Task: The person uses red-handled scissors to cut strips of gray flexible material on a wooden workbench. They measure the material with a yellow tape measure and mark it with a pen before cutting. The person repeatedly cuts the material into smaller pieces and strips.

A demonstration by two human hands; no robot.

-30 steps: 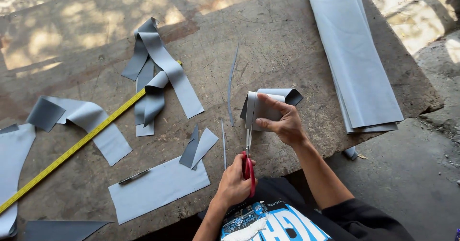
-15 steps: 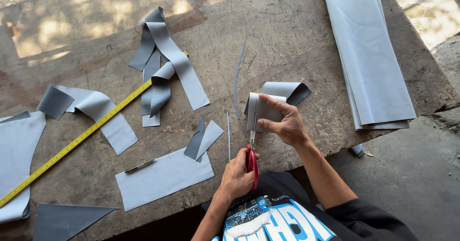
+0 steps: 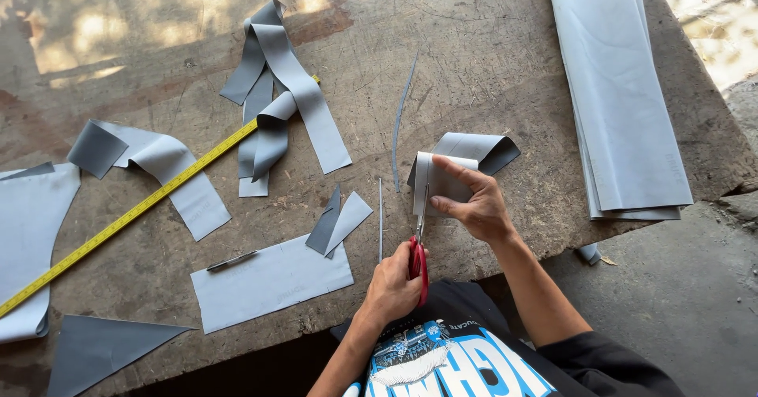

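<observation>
Closest to the body, the left hand has its grip closed on the red scissors, blades up into the folded grey piece. The right hand has it pinched just above the tabletop edge. Versus a second ago the hands barely moved, only the view slid, so the cut is creeping along. Further out: thin offcut slivers, flat grey sheet, yellow tape, strip tangle, long stack. Nothing blocks the scissors.

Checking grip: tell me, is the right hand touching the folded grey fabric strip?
Touching. The head view shows the right hand pinching the folded grey fabric strip, thumb across it.
</observation>
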